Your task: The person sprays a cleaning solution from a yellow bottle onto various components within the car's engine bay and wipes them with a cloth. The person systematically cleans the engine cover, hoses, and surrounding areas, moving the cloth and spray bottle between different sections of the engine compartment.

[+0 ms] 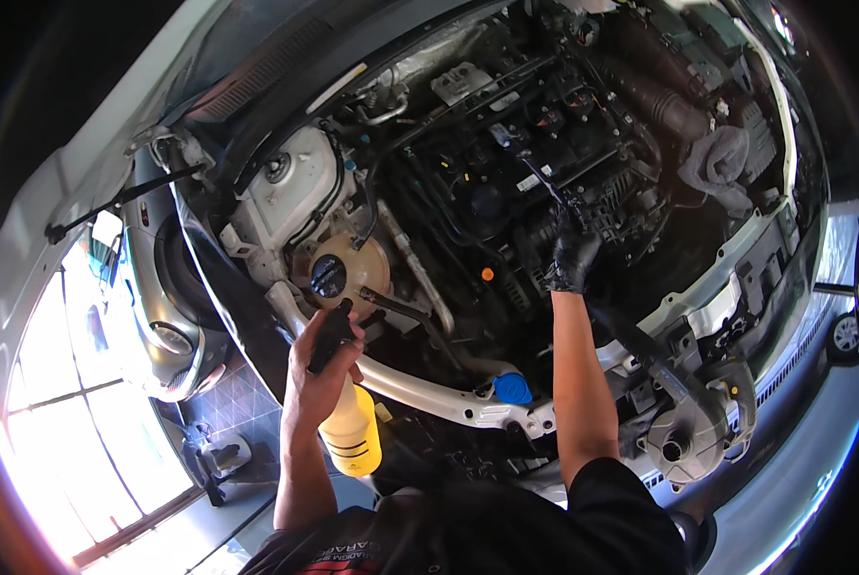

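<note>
My left hand (305,383), bare, is closed round the black trigger head of a yellow spray bottle (355,436). The bottle hangs below the hand at the front edge of an open engine bay, its nozzle near the coolant reservoir (374,261) with a dark cap. My right hand (575,257), in a black glove, reaches over the engine and is closed on a thin dark brush (542,174). Its pale blue-grey head lies over the black engine top (482,196), whether touching I cannot tell. The glove hides the handle's near end.
A blue-capped filler (513,388) sits on the front body panel. A grey rag (720,163) lies on the right of the bay. A grey blower-like machine (686,443) stands at the front right. A hood strut (127,199) rises at the left.
</note>
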`<action>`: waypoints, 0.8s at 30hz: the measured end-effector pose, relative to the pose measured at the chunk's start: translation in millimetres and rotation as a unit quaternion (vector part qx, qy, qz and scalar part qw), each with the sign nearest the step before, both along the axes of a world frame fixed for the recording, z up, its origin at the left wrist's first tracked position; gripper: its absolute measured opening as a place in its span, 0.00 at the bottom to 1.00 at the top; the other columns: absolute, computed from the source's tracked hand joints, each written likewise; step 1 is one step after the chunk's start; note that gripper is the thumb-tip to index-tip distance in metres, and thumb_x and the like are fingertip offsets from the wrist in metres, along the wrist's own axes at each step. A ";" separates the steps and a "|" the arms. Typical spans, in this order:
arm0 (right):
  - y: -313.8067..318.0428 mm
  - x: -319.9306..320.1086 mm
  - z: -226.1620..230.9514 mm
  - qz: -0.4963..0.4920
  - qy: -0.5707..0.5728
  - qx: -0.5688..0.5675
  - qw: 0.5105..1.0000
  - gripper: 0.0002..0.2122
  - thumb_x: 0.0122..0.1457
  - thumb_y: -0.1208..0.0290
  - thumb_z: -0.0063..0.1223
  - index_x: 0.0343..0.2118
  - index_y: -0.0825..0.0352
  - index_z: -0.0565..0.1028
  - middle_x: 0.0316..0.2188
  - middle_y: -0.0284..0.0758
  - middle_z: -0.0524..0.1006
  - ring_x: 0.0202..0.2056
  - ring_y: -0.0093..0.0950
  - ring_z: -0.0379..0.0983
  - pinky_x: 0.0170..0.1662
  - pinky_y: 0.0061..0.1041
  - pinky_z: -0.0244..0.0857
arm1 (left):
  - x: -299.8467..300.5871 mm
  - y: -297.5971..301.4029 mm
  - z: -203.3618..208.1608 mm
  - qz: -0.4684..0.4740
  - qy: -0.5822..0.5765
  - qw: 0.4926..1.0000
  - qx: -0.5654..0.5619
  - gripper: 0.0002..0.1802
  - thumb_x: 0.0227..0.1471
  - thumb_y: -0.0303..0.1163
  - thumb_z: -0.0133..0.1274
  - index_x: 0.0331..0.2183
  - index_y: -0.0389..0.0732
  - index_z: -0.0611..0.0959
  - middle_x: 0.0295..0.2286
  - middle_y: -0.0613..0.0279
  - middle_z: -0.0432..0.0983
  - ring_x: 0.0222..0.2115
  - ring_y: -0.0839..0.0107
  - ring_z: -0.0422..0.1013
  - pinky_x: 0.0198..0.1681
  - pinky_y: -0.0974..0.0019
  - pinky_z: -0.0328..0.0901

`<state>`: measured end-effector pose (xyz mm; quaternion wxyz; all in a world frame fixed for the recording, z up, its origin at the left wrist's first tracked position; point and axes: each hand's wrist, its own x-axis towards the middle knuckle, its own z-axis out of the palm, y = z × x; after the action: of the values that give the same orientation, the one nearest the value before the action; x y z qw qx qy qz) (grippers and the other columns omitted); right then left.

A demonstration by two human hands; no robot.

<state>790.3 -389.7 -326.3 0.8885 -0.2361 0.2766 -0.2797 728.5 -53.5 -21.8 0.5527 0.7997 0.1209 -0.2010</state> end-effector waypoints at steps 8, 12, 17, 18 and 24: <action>21.8 -18.1 14.8 0.173 0.190 -0.407 0.876 0.16 0.58 0.79 0.56 0.49 0.78 0.73 0.50 0.43 0.77 0.50 0.33 0.73 0.54 0.30 0.68 | -30.1 21.2 14.6 -0.003 -0.086 0.996 -0.027 0.11 0.54 0.25 0.55 0.40 0.36 0.76 0.28 0.64 0.73 0.23 0.77 0.71 0.28 0.72 0.66; 5.3 -60.0 2.9 0.126 0.223 -0.540 0.802 0.22 0.56 0.74 0.63 0.52 0.76 0.71 0.48 0.43 0.76 0.48 0.32 0.73 0.53 0.30 0.67 | -40.7 24.1 22.4 -0.004 -0.098 0.994 -0.048 0.09 0.54 0.26 0.52 0.39 0.36 0.77 0.31 0.63 0.74 0.21 0.76 0.69 0.25 0.73 0.65; 111.8 -138.3 174.8 0.225 0.104 -0.464 0.850 0.14 0.59 0.79 0.59 0.47 0.71 0.74 0.41 0.31 0.77 0.40 0.20 0.73 0.44 0.23 0.69 | -81.1 48.8 51.6 -0.003 -0.098 0.992 -0.077 0.09 0.55 0.26 0.54 0.39 0.36 0.77 0.29 0.65 0.73 0.21 0.77 0.69 0.26 0.73 0.65; 126.8 -165.8 203.8 0.290 0.105 -0.491 0.815 0.14 0.59 0.79 0.59 0.48 0.71 0.73 0.43 0.31 0.77 0.41 0.19 0.72 0.45 0.22 0.70 | -87.2 51.9 53.4 -0.003 -0.094 0.991 -0.100 0.09 0.55 0.25 0.54 0.40 0.36 0.77 0.31 0.64 0.73 0.21 0.77 0.70 0.25 0.72 0.65; 203.8 -298.6 269.1 0.377 0.024 -0.124 0.917 0.18 0.70 0.60 0.45 0.59 0.59 0.68 0.57 0.33 0.70 0.57 0.28 0.68 0.59 0.32 0.66 | -136.6 67.2 41.1 -0.024 -0.130 0.969 -0.209 0.08 0.55 0.22 0.53 0.39 0.33 0.78 0.35 0.59 0.75 0.19 0.73 0.70 0.24 0.71 0.65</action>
<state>491.6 -185.9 -57.2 0.8848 -0.4380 0.1508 0.0499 591.9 13.7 19.4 0.7133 0.6887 -0.0156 -0.1289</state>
